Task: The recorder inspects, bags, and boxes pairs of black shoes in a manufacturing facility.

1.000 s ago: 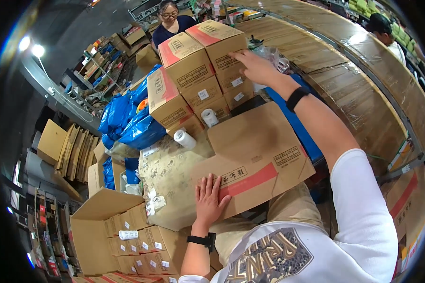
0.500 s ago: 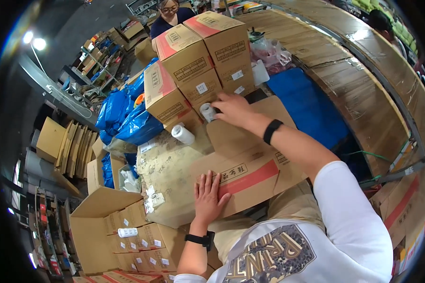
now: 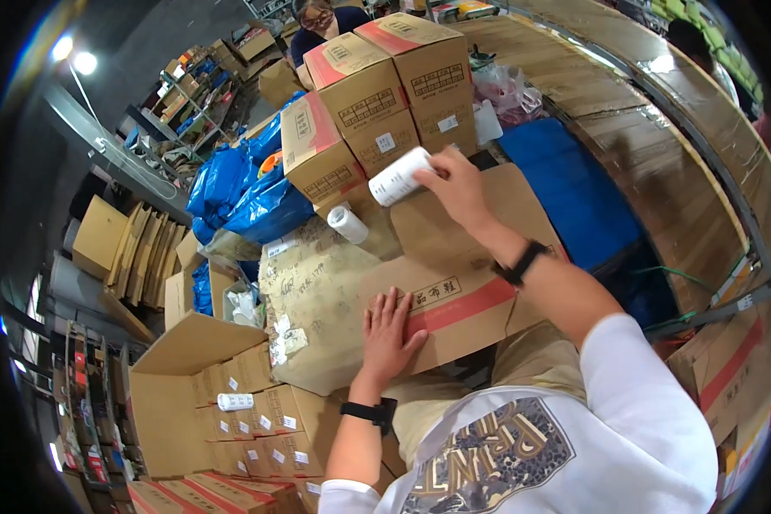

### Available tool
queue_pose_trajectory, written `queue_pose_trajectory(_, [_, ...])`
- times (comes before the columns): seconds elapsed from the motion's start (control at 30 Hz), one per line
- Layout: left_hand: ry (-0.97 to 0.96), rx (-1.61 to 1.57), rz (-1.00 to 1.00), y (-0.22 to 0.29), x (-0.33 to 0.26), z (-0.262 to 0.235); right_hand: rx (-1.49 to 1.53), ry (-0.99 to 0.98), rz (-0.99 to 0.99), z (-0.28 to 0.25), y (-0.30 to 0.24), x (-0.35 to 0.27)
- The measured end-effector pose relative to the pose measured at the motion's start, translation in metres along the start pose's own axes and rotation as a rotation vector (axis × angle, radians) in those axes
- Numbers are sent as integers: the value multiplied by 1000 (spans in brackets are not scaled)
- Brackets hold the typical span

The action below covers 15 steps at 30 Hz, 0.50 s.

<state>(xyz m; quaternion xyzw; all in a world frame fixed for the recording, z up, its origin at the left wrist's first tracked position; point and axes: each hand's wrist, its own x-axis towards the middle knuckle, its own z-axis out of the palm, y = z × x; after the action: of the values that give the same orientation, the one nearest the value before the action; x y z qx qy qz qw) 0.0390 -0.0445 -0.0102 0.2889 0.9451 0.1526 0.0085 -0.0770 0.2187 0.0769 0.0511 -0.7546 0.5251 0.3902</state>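
A white roll of printed labels (image 3: pixel 394 178) is pinched at one end by my right hand (image 3: pixel 463 193), raised above the table in front of the stacked cartons. My left hand (image 3: pixel 389 336) lies flat, fingers stretched, on a folded cardboard carton (image 3: pixel 467 330) with a red stripe. That carton rests at the near side of the worn table (image 3: pixel 313 278), one brown flap spread toward my right hand. Another white roll (image 3: pixel 348 224) stands tilted-looking on the table, left of the held one and apart from it.
Brown cartons (image 3: pixel 385 86) are stacked at the table's back. Blue plastic bags (image 3: pixel 261 206) lie to the left. At lower left an open carton (image 3: pixel 167 411) holds several small boxes with a white roll (image 3: pixel 235 402) on top. A blue sheet (image 3: pixel 565 188) lies right. Another person (image 3: pixel 347 21) is behind the stack.
My right hand has lifted the label roll off the table beside the stacked cartons and tipped it sideways. My left hand stays flat on the cardboard. The view has shifted slightly.
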Motion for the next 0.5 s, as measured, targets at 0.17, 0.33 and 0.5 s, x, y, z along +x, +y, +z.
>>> queue_pose_trajectory(0.17, [248,-1095,-118,31,-2,-51,268,-106,311,-73,-61,-67])
queue_pose_trajectory(0.33, [345,-1222,-91,110,-3,-110,483,-87,404,-99,-91,-101])
queue_pose_trajectory(0.5, [256,-1465,-253,116,-14,-105,449,-250,366,-97,-96,-121])
